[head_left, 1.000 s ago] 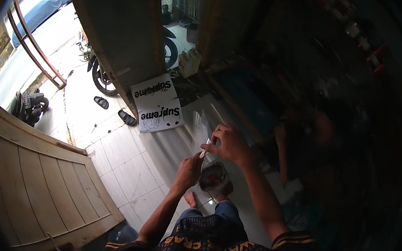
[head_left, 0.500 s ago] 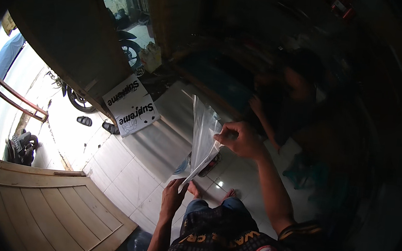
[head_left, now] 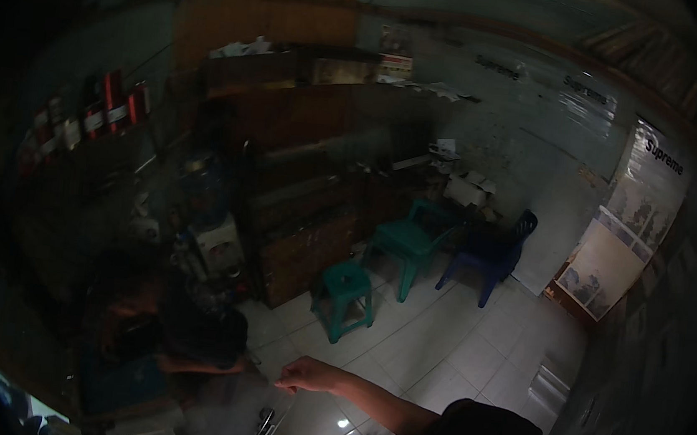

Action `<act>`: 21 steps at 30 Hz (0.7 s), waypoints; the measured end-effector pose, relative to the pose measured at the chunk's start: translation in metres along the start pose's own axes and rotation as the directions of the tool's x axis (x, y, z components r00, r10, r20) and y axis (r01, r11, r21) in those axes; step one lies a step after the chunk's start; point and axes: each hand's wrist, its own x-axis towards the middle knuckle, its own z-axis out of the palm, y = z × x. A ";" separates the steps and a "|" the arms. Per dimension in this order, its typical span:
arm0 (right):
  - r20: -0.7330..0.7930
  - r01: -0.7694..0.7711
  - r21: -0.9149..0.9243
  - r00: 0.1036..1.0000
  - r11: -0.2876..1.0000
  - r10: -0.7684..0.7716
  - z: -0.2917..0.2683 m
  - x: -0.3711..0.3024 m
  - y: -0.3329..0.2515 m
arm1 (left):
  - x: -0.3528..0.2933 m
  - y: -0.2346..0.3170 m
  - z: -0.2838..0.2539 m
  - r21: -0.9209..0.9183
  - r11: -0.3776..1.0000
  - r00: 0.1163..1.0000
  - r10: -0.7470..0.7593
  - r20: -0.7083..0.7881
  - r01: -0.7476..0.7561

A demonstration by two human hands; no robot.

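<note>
My right hand (head_left: 308, 375) reaches in from the lower right, its thumb and fingers pinched together. The fingers are closed on the edge of a clear plastic sheet (head_left: 234, 408), which hangs dim and blurred to the left of the hand. Its lower part runs out of the picture at the bottom. My left hand is out of view.
A person (head_left: 188, 319) sits bent forward at the lower left, near the sheet. Ahead stand a green stool (head_left: 346, 288), a green chair (head_left: 408, 238) and a dark blue chair (head_left: 491, 256) on the tiled floor (head_left: 452, 366). A water dispenser (head_left: 216, 242) stands beside a wooden cabinet (head_left: 302, 259).
The view has swung up and to the right, from the doorway to the dark room. My left hand has gone out of view; my right hand still pinches the sheet.
</note>
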 end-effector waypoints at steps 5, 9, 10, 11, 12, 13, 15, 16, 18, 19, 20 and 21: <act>-0.256 0.144 0.248 0.963 0.958 -0.078 -0.123 -0.116 0.023 | 0.088 0.102 0.075 0.057 0.998 0.990 0.007 0.141 -0.015; -0.575 0.370 0.254 0.801 0.894 -0.169 -0.192 -0.215 0.027 | 0.136 0.173 0.181 0.172 0.979 0.989 0.095 0.109 -0.113; -0.626 0.447 0.220 0.747 0.867 -0.226 -0.209 -0.236 0.024 | 0.147 0.191 0.208 0.078 0.988 0.982 0.123 0.143 -0.136; -0.681 0.448 0.220 0.706 0.866 -0.192 -0.224 -0.254 0.022 | 0.158 0.208 0.236 -0.022 0.990 0.971 0.143 0.191 -0.141; -0.725 0.481 0.213 0.661 0.851 -0.192 -0.237 -0.271 0.022 | 0.169 0.227 0.265 -0.141 0.982 0.959 0.155 0.238 -0.123; -0.771 0.483 0.215 0.618 0.849 -0.156 -0.250 -0.285 0.019 | 0.181 0.245 0.293 -0.270 0.960 0.941 0.156 0.300 -0.073; -0.859 0.573 0.113 0.467 0.811 -0.211 -0.273 -0.312 0.018 | 0.201 0.282 0.351 -0.518 0.847 0.901 0.126 0.415 0.120; -0.895 0.599 0.061 0.387 0.798 -0.222 -0.285 -0.324 0.017 | 0.211 0.301 0.376 -0.435 0.897 0.838 0.293 0.460 -0.075; -0.938 0.583 0.052 0.306 0.811 -0.160 -0.312 -0.349 0.013 | 0.210 0.337 0.436 -0.409 0.870 0.843 0.423 0.332 -0.276; -0.961 0.566 0.057 0.255 0.823 -0.109 -0.324 -0.359 0.012 | 0.235 0.357 0.447 -0.296 0.871 0.652 0.491 0.578 -0.393; -0.968 0.565 0.010 0.212 0.825 -0.133 -0.336 -0.368 0.009 | 0.241 0.376 0.473 -0.421 0.817 0.589 0.576 0.567 -0.394; -0.977 0.552 -0.030 0.161 0.833 -0.142 -0.347 -0.376 0.007 | 0.245 0.395 0.504 -0.541 0.749 0.525 0.658 0.540 -0.382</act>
